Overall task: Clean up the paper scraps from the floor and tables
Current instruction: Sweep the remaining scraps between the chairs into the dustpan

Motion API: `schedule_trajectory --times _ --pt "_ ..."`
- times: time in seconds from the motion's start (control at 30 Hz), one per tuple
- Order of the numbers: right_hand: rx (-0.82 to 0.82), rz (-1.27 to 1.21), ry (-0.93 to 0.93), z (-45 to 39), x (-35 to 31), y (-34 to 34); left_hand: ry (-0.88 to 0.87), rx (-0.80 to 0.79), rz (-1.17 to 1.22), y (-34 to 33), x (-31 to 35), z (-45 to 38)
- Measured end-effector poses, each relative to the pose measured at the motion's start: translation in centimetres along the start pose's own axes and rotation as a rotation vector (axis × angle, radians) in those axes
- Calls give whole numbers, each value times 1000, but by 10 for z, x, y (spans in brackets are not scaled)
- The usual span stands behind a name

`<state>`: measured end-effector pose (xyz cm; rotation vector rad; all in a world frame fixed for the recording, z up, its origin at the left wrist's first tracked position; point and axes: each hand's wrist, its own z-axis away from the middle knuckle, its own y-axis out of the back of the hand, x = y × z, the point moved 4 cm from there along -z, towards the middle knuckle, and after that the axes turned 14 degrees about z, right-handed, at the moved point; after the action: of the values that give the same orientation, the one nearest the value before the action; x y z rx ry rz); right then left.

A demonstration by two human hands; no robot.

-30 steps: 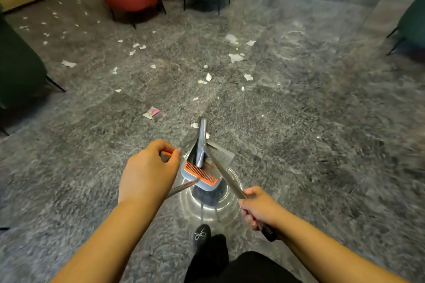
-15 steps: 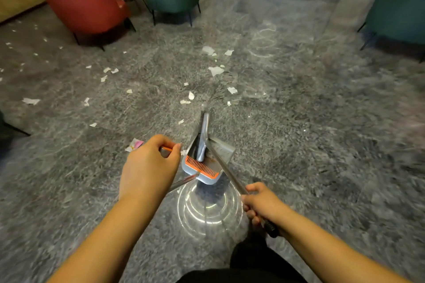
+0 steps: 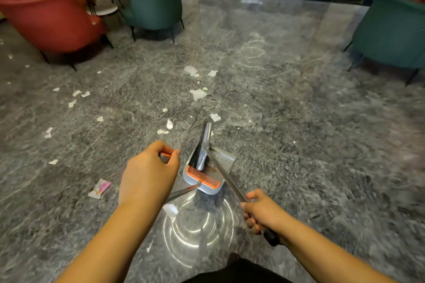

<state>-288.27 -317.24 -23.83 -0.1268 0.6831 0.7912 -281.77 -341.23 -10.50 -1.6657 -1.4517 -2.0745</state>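
Nearest the camera, a metal handle [image 3: 230, 182] is gripped by the right hand [image 3: 259, 210], while an orange-tipped handle [image 3: 166, 157] is pinched by the left hand [image 3: 147, 172]. Just beyond, a grey dustpan [image 3: 208, 167] is held. Paper scraps [image 3: 198, 94] are scattered farther across the floor [image 3: 299, 133].

White torn paper scraps [image 3: 198, 94] lie scattered across the grey floor [image 3: 299, 133].

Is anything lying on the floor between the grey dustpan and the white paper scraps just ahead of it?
Nothing visible: bare grey floor separates the grey dustpan from the nearest white paper scraps; the red armchair and green armchair stand farther back.
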Motion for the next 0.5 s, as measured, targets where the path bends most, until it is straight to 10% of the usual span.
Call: schedule_trajectory --times 0.5 --pt "69 -79 -48 -142 -133 103 -2 -110 -74 -116 22 -206"
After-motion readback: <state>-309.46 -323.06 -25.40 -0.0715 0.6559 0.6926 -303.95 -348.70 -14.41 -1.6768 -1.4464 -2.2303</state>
